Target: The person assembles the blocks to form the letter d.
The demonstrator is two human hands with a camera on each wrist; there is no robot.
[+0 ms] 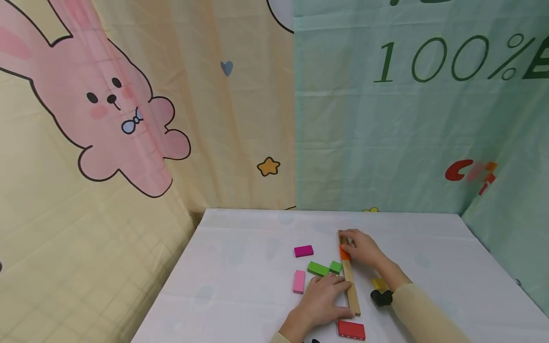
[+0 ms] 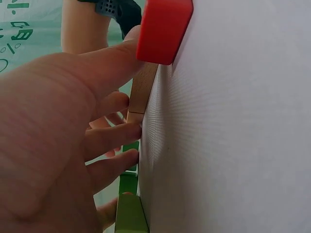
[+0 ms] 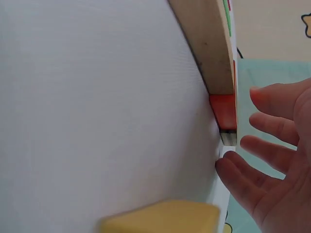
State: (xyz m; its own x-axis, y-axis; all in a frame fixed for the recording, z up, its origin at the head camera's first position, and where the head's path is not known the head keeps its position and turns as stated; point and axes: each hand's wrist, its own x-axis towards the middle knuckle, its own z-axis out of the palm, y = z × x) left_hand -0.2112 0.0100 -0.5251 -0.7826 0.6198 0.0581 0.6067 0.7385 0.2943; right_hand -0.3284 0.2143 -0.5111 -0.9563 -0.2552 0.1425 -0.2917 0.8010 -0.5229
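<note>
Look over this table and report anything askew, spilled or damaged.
Nothing looks spilled or visibly damaged. Only the longer green block seems askew: it lies left of the wooden strip, slanted rather than parallel or square to it.

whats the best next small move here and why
Perhaps gently straighten the wooden strip and orange block: they lie roughly in line, with the left hand at the strip's near end and the right hand by the block, so both seem well placed.
</note>
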